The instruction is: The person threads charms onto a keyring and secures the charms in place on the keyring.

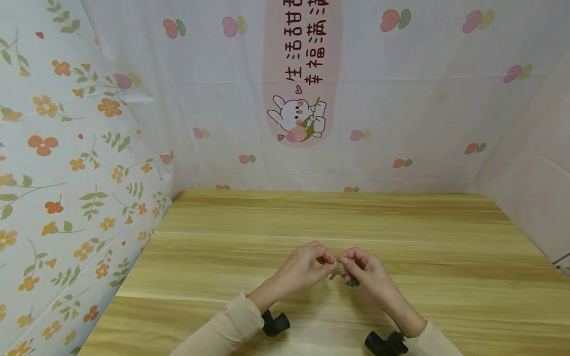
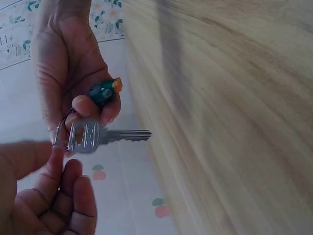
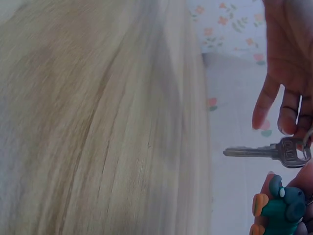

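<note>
A: Where is the key [image 2: 98, 137] sitting?

B: It is hanging between both hands. The right hand [image 1: 367, 272] is curling round the green charm [image 2: 104, 91]; the left hand [image 1: 303, 267] is pinching the ring [image 2: 59, 131].

A: Handling?

B: Probably light, stiff, slippery metal; pinching its flat head looks best.

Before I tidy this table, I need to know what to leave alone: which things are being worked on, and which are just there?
In hand:
key
key ring
green charm
left hand
right hand

Just there:
table
printed cloth walls
</note>
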`<state>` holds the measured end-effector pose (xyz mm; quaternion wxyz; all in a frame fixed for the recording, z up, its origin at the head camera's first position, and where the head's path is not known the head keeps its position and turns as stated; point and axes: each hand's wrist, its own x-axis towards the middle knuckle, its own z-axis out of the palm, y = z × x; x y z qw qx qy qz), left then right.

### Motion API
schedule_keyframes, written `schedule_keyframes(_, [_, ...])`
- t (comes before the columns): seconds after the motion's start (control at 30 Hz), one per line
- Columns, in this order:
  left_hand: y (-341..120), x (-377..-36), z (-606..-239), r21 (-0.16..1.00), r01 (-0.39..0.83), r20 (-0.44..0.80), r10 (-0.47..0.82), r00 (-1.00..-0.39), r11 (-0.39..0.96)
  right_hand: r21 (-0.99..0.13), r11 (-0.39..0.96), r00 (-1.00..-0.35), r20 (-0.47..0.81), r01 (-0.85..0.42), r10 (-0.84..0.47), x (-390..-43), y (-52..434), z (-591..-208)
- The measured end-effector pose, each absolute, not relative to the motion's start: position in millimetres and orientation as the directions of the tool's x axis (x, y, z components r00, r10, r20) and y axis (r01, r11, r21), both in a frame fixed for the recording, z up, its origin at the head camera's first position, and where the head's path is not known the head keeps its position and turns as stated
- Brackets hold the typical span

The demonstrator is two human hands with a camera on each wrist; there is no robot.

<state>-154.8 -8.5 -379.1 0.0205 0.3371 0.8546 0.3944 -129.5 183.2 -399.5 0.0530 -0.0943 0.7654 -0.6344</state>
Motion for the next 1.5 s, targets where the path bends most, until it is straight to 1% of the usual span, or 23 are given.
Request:
schedule_keyframes(0.1, [-8.4,-155.5,-378.0,0.692,0.546,0.216,0.587,-0.780,0.471,-0.963,0.224,-0.972,0.105,-0.152,-0.208,-128.6,181.7,-400.3])
schedule_keyframes(0.2, [-8.0,-155.6,-377.5,0.686,0.540,0.220,0.569,-0.792,0.487,-0.952,0.243,-0.970,0.139,-0.187,-0.202,-127.6,179.7,-399.2])
schedule_keyframes(0.33, [-7.7,-154.7,-378.0,0.685,0.545,0.245,0.552,-0.797,0.483,-0.960,0.228,-0.975,0.121,-0.163,-0.185,-127.0,178.4,-397.6])
schedule_keyframes(0.5, [-7.3,-153.2,-378.5,0.725,0.538,0.277,0.533,-0.799,0.431,-0.972,0.195,-0.981,0.096,-0.129,-0.170,-126.4,178.5,-396.4])
schedule_keyframes(0.63, [-6.6,-152.6,-378.5,0.747,0.533,0.294,0.521,-0.801,0.398,-0.975,0.182,-0.981,0.099,-0.129,-0.169,-125.3,179.4,-395.5])
schedule_keyframes(0.73, [-6.2,-152.3,-377.9,0.721,0.544,0.280,0.537,-0.796,0.430,-0.971,0.192,-0.979,0.111,-0.144,-0.170,-124.2,180.0,-395.7])
schedule_keyframes(0.8, [-6.0,-152.0,-377.3,0.691,0.554,0.259,0.557,-0.789,0.464,-0.960,0.219,-0.975,0.140,-0.176,-0.170,-123.5,180.2,-395.9])
schedule_keyframes(0.9, [-5.9,-151.5,-376.1,0.634,0.576,0.239,0.577,-0.781,0.516,-0.916,0.289,-0.956,0.234,-0.277,-0.175,-122.5,179.9,-396.2])
schedule_keyframes(1.0, [-5.8,-150.7,-375.1,0.615,0.578,0.237,0.574,-0.784,0.536,-0.849,0.360,-0.921,0.338,-0.387,-0.193,-121.9,178.9,-396.2])
schedule_keyframes(1.07, [-5.7,-150.7,-374.4,0.614,0.575,0.241,0.565,-0.789,0.541,-0.817,0.388,-0.904,0.377,-0.427,-0.201,-121.9,178.1,-395.9])
schedule_keyframes(1.13, [-5.7,-150.4,-374.0,0.619,0.570,0.244,0.557,-0.794,0.541,-0.809,0.399,-0.902,0.384,-0.432,-0.199,-121.5,177.5,-395.4])
schedule_keyframes(1.23, [-5.7,-150.0,-374.0,0.631,0.569,0.259,0.547,-0.796,0.528,-0.826,0.394,-0.915,0.358,-0.404,-0.186,-121.1,177.3,-394.8])
schedule_keyframes(1.5, [-6.7,-148.9,-376.3,0.739,0.522,0.277,0.515,-0.811,0.426,-0.901,0.305,-0.947,0.261,-0.308,-0.186,-122.3,181.7,-394.9])
